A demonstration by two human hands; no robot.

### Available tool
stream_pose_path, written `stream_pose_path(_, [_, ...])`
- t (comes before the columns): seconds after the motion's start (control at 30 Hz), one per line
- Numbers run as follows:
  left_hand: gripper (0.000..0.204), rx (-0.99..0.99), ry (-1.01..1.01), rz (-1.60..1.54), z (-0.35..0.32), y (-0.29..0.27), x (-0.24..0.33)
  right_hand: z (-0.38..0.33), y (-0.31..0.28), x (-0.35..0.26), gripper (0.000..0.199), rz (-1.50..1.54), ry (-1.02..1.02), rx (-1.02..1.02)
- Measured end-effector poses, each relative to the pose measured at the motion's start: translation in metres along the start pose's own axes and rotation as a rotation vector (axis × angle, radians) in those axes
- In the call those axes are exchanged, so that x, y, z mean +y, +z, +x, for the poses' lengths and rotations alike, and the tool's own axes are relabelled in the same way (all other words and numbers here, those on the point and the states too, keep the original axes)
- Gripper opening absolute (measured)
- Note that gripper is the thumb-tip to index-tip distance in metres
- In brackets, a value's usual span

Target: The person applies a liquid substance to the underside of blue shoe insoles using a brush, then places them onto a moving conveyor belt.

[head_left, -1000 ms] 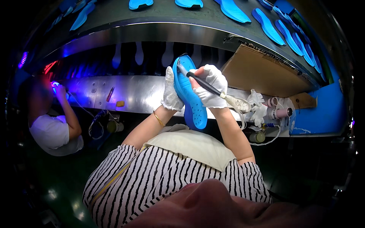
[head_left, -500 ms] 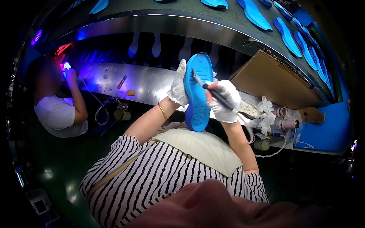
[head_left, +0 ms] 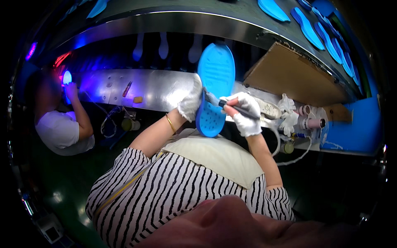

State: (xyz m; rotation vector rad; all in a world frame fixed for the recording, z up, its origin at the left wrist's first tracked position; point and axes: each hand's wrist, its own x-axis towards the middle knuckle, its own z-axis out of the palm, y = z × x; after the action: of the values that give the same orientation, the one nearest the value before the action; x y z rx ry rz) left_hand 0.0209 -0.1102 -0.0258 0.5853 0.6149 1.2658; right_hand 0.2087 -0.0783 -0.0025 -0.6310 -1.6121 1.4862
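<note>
A blue shoe sole (head_left: 216,74) stands nearly upright before my chest, its ridged and hole-dotted face turned to me. My left hand (head_left: 191,100), in a white glove, grips its left edge; the fingertips are hidden behind it. My right hand (head_left: 248,115), gloved with bare thumb and fingertip showing, is closed round the dark handle of a brush (head_left: 212,98). The brush's grey bristles lie at the sole's left edge, about its middle, close to my left hand.
A metal ledge (head_left: 153,89) runs under a conveyor (head_left: 165,12) carrying several blue soles. To the right are a cardboard sheet (head_left: 293,78), a pale sole (head_left: 266,108), white gloves (head_left: 288,118) and a pink cup (head_left: 316,123). At left a co-worker (head_left: 62,124) holds a glowing piece.
The brush has moved down from the sole's upper part to its middle left edge. The sole has tilted and turned slightly in my left hand. Soles on the conveyor have shifted left.
</note>
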Motion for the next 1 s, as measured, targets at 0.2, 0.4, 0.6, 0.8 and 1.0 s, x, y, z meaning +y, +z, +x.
stream_pose_path(0.2, [0.116,-0.095,0.131,-0.178,0.034,0.004,0.013,0.021,0.006,-0.002,0.016,-0.244,-0.346,0.019])
stream_pose_path(0.4, [0.122,-0.218,0.290,-0.445,0.044,0.000,0.031,0.018,0.018,-0.025,0.015,0.047,-0.063,-0.073])
stream_pose_path(0.6, [0.126,-0.512,0.467,-0.446,0.062,-0.007,0.048,0.023,0.025,-0.022,0.015,0.008,-0.174,-0.088])
stream_pose_path(0.8, [0.124,-0.557,0.406,-0.261,0.057,-0.008,0.062,0.025,0.010,-0.009,0.017,0.193,-0.018,0.049])
stream_pose_path(1.0, [0.121,-0.586,0.438,0.040,0.065,-0.018,0.072,0.030,0.001,-0.006,0.016,0.505,0.367,-0.110])
